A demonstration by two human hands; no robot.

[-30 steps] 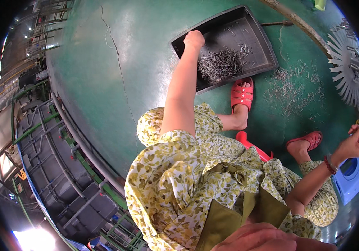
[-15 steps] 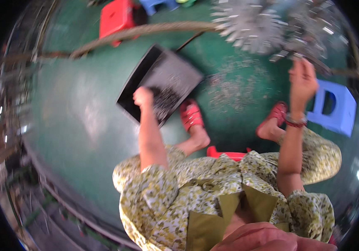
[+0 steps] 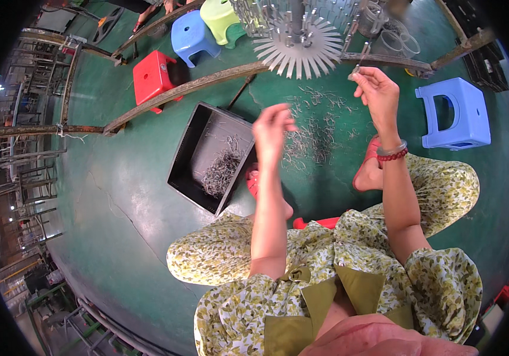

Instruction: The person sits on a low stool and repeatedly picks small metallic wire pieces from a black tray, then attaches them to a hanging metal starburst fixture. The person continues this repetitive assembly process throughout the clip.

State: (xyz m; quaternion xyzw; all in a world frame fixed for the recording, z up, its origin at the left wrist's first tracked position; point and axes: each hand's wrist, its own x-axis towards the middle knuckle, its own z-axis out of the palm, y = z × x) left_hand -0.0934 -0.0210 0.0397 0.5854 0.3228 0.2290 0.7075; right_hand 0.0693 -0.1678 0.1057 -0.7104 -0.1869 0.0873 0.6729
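My right hand [image 3: 379,92] is raised beside a round metal rack [image 3: 299,44], fingertips pinched on a small thin metal piece [image 3: 356,71]. The rack has a fan of flat pointed blades and many small upright metal parts. My left hand [image 3: 272,127] hangs over the right edge of a dark plastic bin [image 3: 186,157]. Its fingers are bent and slightly blurred, and what they hold is too small to make out. In the tilted bin lies a heap of small dark wire pieces [image 3: 222,169]. Similar wire pieces [image 3: 317,133] lie scattered on the green floor below the rack.
A rusty bar [image 3: 177,89] curves across the floor in front of me. Beyond it stand red [image 3: 152,77], blue [image 3: 192,35] and green [image 3: 222,21] stools. Another blue stool [image 3: 459,113] is at the right, and clear round containers [image 3: 400,41] stand behind the rack.
My left hand has come out of the bin and moved right. My right hand has shifted left, still at the rack. In the view, the rack appears farther left and the bin lower.
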